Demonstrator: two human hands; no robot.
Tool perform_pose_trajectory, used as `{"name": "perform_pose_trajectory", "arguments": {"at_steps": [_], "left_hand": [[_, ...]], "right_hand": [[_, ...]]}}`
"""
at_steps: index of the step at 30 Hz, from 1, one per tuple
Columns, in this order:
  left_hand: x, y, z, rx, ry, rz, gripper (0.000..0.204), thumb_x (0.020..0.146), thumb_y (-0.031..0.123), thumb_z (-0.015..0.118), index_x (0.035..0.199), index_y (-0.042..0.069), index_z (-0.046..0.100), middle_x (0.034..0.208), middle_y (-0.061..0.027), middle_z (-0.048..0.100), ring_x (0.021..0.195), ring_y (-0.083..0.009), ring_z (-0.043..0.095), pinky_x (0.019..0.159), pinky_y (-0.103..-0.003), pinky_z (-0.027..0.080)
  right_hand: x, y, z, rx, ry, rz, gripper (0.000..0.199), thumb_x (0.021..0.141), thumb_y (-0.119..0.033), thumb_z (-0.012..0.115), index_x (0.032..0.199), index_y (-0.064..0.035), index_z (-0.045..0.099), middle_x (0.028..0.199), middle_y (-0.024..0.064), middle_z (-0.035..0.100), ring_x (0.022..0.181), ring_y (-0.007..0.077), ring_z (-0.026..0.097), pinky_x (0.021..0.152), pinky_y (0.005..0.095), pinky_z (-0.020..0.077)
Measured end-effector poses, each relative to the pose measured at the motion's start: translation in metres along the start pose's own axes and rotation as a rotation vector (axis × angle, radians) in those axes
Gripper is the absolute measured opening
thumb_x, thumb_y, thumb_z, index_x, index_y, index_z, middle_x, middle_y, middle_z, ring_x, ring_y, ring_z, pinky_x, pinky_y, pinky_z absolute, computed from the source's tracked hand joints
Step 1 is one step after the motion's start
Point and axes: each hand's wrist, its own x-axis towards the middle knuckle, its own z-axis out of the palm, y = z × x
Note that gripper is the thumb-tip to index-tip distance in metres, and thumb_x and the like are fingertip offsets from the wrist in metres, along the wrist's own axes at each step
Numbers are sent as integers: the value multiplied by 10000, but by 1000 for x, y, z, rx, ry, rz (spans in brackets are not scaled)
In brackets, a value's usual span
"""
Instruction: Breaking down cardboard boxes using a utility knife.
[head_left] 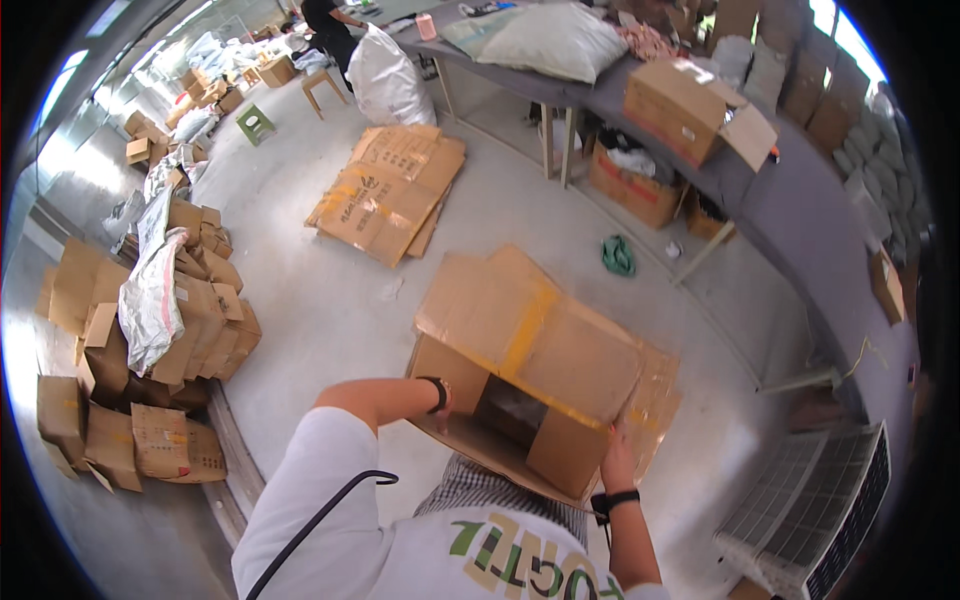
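Observation:
A large brown cardboard box [570, 365], with yellow tape along its flap, is tilted in front of my body with its open side toward me. At the box's left edge is my left hand [444, 404], gripping the cardboard; its fingertips are partly hidden. My right hand [618, 458] is closed on the right edge, beside a folded flap. Through the opening, the box's dark inside shows.
Flattened cardboard sheets [385, 195] lie on the floor ahead. Stacked cartons [205, 320] line the left side. A long grey table [800, 225] curves along the right, bearing a carton [675, 110] and a white sack [555, 42]. Far off, a person [325, 25] stands near a white bag.

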Motion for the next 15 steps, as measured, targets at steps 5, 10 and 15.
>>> {"name": "perform_pose_trajectory", "arguments": {"at_steps": [5, 10, 15], "left_hand": [[120, -45, 56, 99, 617, 96, 243, 748, 194, 592, 963, 119, 678, 986, -114, 649, 974, -286, 599, 850, -385, 468], [116, -36, -2, 453, 595, 100, 292, 701, 279, 662, 961, 148, 683, 1135, -41, 602, 1140, -255, 493, 933, -375, 417], [175, -54, 16, 41, 593, 308, 326, 754, 284, 568, 1028, 127, 650, 1134, -160, 587, 1129, -354, 491, 937, -435, 416]], "right_hand": [[-16, 25, -32, -101, -282, 56, 340, 736, -5, 530, 1076, 5, 533, 940, 236, 593, 891, 396, 563, 743, 441, 463], [13, -27, -63, -24, -568, -9, 303, 754, -91, 538, 1047, -12, 555, 886, 221, 610, 865, 354, 592, 739, 408, 462], [83, -98, 4, 24, -990, -333, 362, 796, -281, 550, 1054, -28, 562, 865, 225, 625, 828, 338, 610, 729, 390, 459]]}}
